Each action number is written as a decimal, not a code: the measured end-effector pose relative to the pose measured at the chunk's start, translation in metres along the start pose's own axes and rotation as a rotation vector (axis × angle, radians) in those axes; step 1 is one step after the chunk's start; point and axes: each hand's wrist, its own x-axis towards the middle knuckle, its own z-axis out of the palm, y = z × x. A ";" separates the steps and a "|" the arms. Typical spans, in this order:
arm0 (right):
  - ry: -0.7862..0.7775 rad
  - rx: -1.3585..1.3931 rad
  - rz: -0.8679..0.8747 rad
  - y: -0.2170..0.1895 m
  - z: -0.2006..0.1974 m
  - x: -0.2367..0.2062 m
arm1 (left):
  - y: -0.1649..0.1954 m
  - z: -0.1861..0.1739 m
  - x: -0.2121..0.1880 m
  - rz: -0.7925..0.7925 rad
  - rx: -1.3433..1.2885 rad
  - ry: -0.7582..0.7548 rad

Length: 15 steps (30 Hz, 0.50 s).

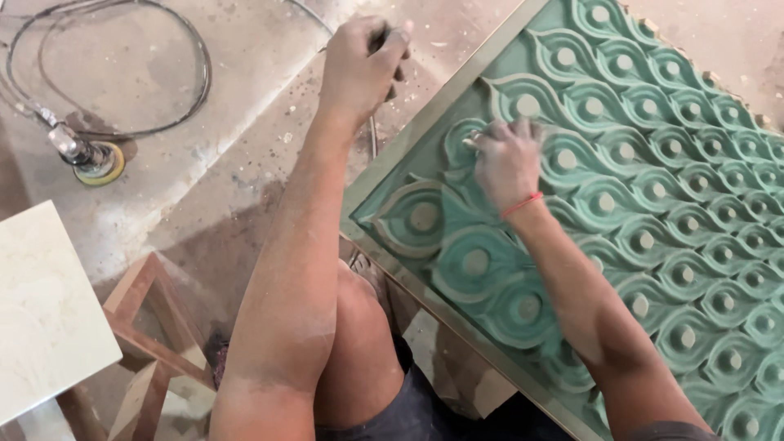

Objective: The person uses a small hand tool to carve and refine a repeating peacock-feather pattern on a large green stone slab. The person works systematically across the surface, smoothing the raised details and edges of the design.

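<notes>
Hands dusty, both busy: left hand (363,61) fisted round thin dark tool w/ hose, off panel's upper-left edge; right hand (506,159) pressed on green carved relief panel (653,204), pinching small pale scrap. Disc sander (94,159) on floor (163,204) far left.

Even soft daylight, mild shadows, slight blur.

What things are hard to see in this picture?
- Head view: whatever the left hand grips is hidden inside its closed fingers.
- What the right hand presses on the green carved panel lies under its fingers.
- The panel runs off the right and bottom edges.
- The hose leaves the top edge.
</notes>
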 end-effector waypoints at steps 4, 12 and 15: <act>0.048 0.098 -0.093 -0.019 0.001 0.003 | -0.006 -0.009 0.008 -0.113 0.034 0.050; 0.258 0.309 0.242 0.020 0.020 -0.004 | -0.011 -0.010 0.006 -0.094 0.028 0.022; 0.343 0.426 0.517 0.057 0.028 -0.009 | -0.008 -0.008 0.005 -0.088 0.011 0.033</act>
